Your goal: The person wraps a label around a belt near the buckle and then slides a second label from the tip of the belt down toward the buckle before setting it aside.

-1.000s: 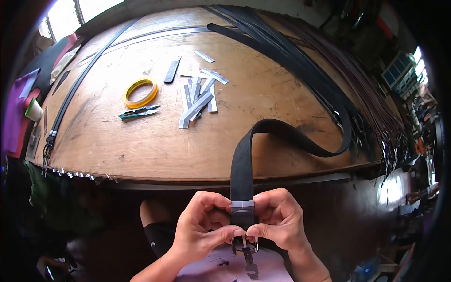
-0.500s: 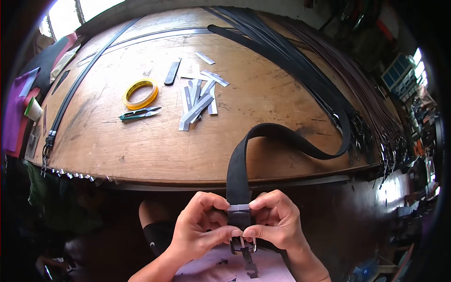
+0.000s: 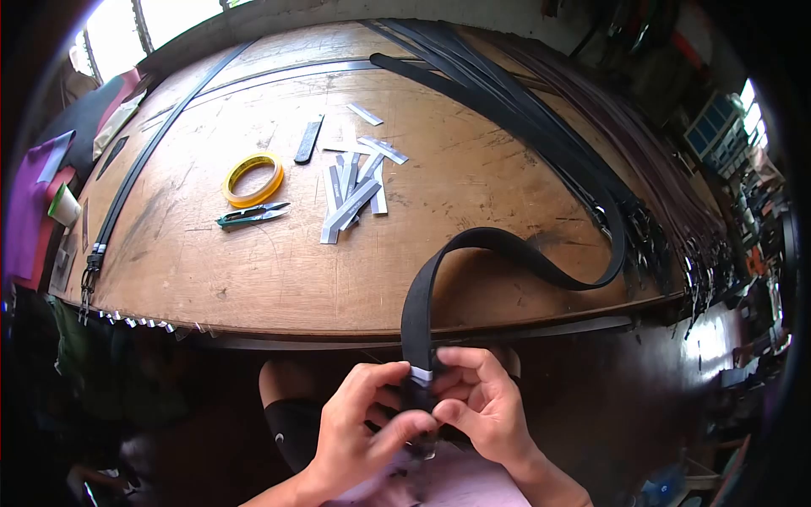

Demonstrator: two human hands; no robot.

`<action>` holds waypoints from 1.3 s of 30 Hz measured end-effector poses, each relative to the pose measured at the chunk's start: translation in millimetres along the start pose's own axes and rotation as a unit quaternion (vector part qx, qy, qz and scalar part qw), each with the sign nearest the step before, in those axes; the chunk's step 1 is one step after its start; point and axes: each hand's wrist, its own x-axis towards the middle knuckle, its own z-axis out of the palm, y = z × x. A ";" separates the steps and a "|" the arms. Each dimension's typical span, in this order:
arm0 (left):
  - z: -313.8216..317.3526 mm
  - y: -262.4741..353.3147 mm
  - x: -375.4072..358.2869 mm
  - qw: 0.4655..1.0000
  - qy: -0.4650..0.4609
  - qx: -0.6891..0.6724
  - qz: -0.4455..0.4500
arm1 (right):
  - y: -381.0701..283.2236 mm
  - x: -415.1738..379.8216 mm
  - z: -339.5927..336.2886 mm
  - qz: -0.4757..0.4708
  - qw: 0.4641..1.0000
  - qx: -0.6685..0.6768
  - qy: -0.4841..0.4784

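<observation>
A long black belt (image 3: 416,317) runs down from the tabletop to my hands, turned slightly edge-on. Around it, near the buckle end, sits a pale grey paper band (image 3: 421,374). My left hand (image 3: 359,414) grips the belt's left edge, fingertips at the band and thumb lower down. At the right edge is my right hand (image 3: 481,406), fingers curled and thumb against the belt; its index fingertip stands slightly off the band. The metal buckle (image 3: 429,448) below my thumbs is blurred and partly hidden.
On the wooden table (image 3: 279,291) lie several paper strips (image 3: 351,203), a yellow tape roll (image 3: 232,186), green thread snips (image 3: 252,215) and a dark flat piece (image 3: 309,139). Black belts (image 3: 507,101) and brown belts (image 3: 625,144) pile at right; another belt (image 3: 139,177) lies left.
The belt and band have turned and shifted slightly left. My right index finger has come off the band, and the right hand has moved left. The buckle's hanging end is now blurred.
</observation>
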 end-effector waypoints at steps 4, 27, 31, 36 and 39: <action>-7.7 9.8 -5.7 0.990 0.016 0.138 -0.003 | -6.3 -7.5 16.7 0.060 0.991 0.112 -0.040; -32.3 26.2 -1.3 0.954 -0.141 0.074 -0.253 | 7.4 -1.5 38.2 0.096 0.989 0.029 0.112; -34.4 11.2 -1.6 0.946 -0.111 -0.118 -0.282 | 7.4 -4.4 38.0 0.128 0.983 0.048 0.126; -48.5 13.4 -4.0 0.917 -0.238 -0.221 -0.230 | 6.2 -4.0 36.5 0.062 0.980 0.114 0.151; -47.9 10.7 -9.5 0.915 -0.228 -0.242 -0.229 | 9.3 -3.9 33.1 0.052 0.977 0.184 0.090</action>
